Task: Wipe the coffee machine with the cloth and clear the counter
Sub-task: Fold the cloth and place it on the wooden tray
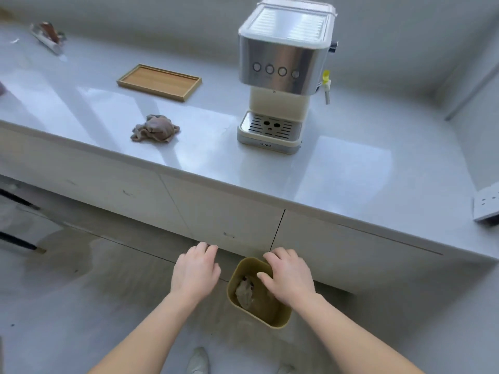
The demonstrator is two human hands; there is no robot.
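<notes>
1. Head view, my hands: my left hand hangs palm down over the floor, just left of the bin, fingers loosely spread and gripping nothing. My right hand is over the bin's right rim, fingers relaxed and apart, also empty.
2. Head view, the bin: the small olive bin stands on the floor against the foot of the cabinet fronts, between my two hands. A crumpled greyish wad lies inside it, toward its left wall; I cannot tell what the wad is made of.
3. Head view, the counter: the grey counter runs across the far half of the scene. The coffee machine stands upright on it, right of centre, its drip tray facing me and a steam wand on its right side.
4. Head view, the cloth: the brownish cloth lies bunched on the counter, left of the machine and well apart from it, near the front edge.
5. Head view, the rest: an empty wooden tray sits beyond the cloth. Blurred items lie at the far left corner. A white socket block shows at the right edge.
</notes>
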